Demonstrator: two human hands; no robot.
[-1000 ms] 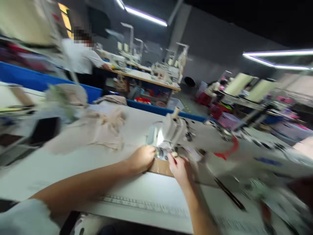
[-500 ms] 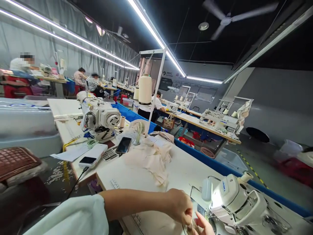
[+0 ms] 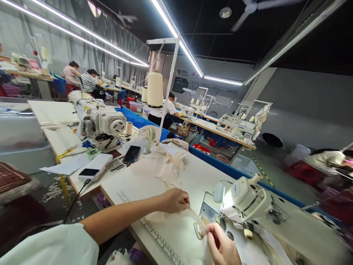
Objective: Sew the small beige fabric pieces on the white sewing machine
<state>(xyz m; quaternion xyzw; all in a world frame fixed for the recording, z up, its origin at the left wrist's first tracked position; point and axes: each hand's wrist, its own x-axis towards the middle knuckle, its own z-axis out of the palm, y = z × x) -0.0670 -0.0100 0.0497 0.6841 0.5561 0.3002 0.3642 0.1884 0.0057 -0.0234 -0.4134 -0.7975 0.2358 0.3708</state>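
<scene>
A piece of thin, cream-coloured fabric (image 3: 179, 233) lies over the table in front of the sewing machine (image 3: 242, 202). My left hand (image 3: 173, 200) is closed, its curled fingers pinching the fabric's far edge. Nearer the machine, my right hand (image 3: 222, 244) pinches the fabric's right edge between thumb and fingers. The edge runs between both hands, just left of the machine's metal plate (image 3: 207, 212). A small rounded metal outline shows at the fabric beside my right fingertips; its kind is unclear. The machine's lamp is lit.
Crumpled cream fabric pieces (image 3: 171, 162) lie farther back on the table (image 3: 201, 167). Around them are a phone (image 3: 131, 154), a small green fan (image 3: 150, 140) and a white power bank (image 3: 95, 167). Another sewing machine (image 3: 99, 119) stands at left. A blue trough (image 3: 217, 165) borders the table. Several people work beyond.
My hands have moved apart, stretching the fabric edge between them; they were close together at the machine. My left hand went left. The view has shifted right and down.
</scene>
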